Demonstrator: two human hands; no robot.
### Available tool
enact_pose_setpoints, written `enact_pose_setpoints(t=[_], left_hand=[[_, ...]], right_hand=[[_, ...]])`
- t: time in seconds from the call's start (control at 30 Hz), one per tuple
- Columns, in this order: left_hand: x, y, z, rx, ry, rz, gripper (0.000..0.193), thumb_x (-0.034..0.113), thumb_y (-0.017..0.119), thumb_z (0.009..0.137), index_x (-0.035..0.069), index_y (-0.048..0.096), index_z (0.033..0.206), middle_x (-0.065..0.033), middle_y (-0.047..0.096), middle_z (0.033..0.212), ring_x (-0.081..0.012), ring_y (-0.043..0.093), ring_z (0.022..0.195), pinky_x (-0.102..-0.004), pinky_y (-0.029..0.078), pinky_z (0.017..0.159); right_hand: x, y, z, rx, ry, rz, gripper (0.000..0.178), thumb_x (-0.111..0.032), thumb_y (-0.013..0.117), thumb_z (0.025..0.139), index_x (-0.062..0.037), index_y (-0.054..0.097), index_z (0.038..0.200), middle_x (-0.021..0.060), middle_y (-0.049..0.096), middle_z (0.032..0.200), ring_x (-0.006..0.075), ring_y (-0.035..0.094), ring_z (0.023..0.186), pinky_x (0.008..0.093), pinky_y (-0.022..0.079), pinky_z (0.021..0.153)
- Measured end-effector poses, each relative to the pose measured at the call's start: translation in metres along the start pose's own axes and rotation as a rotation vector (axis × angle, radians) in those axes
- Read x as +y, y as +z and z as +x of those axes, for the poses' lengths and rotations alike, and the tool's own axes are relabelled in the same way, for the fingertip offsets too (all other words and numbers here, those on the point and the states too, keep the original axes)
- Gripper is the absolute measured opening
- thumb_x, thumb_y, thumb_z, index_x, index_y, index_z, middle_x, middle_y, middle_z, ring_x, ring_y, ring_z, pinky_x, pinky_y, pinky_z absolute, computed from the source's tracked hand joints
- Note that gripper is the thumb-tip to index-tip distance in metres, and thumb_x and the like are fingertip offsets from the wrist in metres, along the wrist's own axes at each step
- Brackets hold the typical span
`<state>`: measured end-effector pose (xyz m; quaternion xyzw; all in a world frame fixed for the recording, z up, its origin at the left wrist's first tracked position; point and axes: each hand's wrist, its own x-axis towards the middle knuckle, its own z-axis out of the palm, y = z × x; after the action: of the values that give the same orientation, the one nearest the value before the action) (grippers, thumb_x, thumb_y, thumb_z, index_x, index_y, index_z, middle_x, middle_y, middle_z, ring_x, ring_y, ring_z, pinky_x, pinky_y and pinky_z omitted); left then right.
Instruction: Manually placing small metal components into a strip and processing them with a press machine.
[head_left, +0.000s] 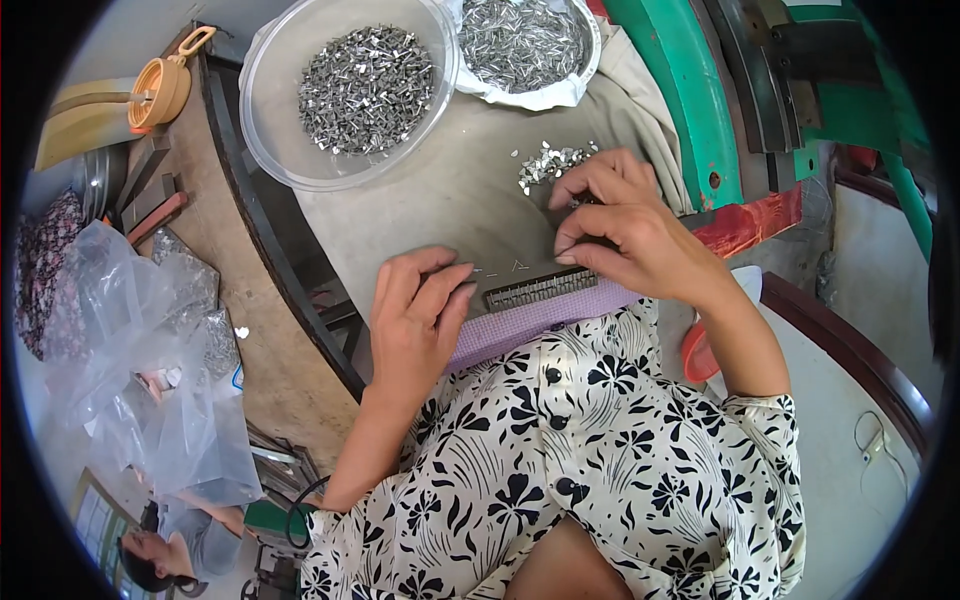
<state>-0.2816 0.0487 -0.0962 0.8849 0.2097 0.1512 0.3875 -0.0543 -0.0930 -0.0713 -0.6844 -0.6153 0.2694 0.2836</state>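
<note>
A narrow dark metal block (540, 289) with a row of small pins along it lies on a purple cloth pad (500, 335) close to my body. My left hand (412, 305) rests at the block's left end, fingers bent, thumb and forefinger slightly apart. Several thin loose pins (519, 266) lie between that hand and the block. Over the block's right end hovers my right hand (625, 225), its fingers curled round small dark metal pieces that are mostly hidden. Just beyond it is a small heap of shiny metal bits (548, 167).
Behind stand a clear plastic tub (262, 120) of short metal pieces and a lined bowl (545, 97) of slim metal pins. Green machinery (690, 100) rises at right. Plastic bags (160, 380) lie on the wooden bench (285, 400) at left. Another person (180, 545) sits at lower left.
</note>
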Motion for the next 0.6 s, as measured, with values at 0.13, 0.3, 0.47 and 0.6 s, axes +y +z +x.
enact_pose_setpoints(t=[0.13, 0.3, 0.47, 0.6], left_hand=[[0.003, 0.001, 0.008, -0.049, -0.081, 0.014, 0.022, 0.0, 0.078, 0.072, 0.004, 0.071, 0.092, -0.008, 0.061, 0.099, -0.0256, 0.057, 0.09, -0.0352, 0.047, 0.078], [0.005, 0.0, 0.015, -0.063, -0.075, 0.007, 0.018, 0.0, 0.078, 0.072, 0.004, 0.07, 0.087, -0.0067, 0.059, 0.096, -0.0258, 0.056, 0.088, -0.0355, 0.047, 0.074], [0.006, 0.002, 0.017, -0.047, -0.064, 0.008, 0.016, 0.0, 0.077, 0.072, 0.004, 0.068, 0.084, -0.0055, 0.059, 0.096, -0.0263, 0.057, 0.088, -0.0365, 0.048, 0.072], [0.004, 0.001, 0.017, -0.044, -0.076, -0.007, 0.016, -0.001, 0.076, 0.073, 0.004, 0.068, 0.087, -0.0064, 0.059, 0.096, -0.0273, 0.057, 0.089, -0.037, 0.048, 0.073]], right_hand=[[-0.006, 0.003, -0.006, -0.005, 0.044, 0.044, 0.009, -0.013, 0.075, 0.076, -0.0083, 0.07, 0.082, 0.0042, 0.059, 0.112, 0.0284, 0.048, 0.113, 0.0417, 0.034, 0.096], [-0.015, 0.005, -0.002, -0.094, 0.054, -0.031, 0.009, -0.013, 0.075, 0.076, -0.0097, 0.071, 0.083, 0.0025, 0.057, 0.117, 0.0291, 0.046, 0.117, 0.0428, 0.032, 0.099], [-0.02, 0.01, 0.001, -0.067, 0.033, -0.093, 0.011, -0.015, 0.077, 0.072, -0.0096, 0.071, 0.08, 0.0016, 0.057, 0.113, 0.0285, 0.047, 0.118, 0.0441, 0.033, 0.098], [-0.024, 0.012, 0.002, -0.038, 0.046, -0.12, 0.013, -0.016, 0.079, 0.07, -0.0098, 0.071, 0.078, 0.001, 0.058, 0.11, 0.0279, 0.047, 0.116, 0.0449, 0.034, 0.098]])
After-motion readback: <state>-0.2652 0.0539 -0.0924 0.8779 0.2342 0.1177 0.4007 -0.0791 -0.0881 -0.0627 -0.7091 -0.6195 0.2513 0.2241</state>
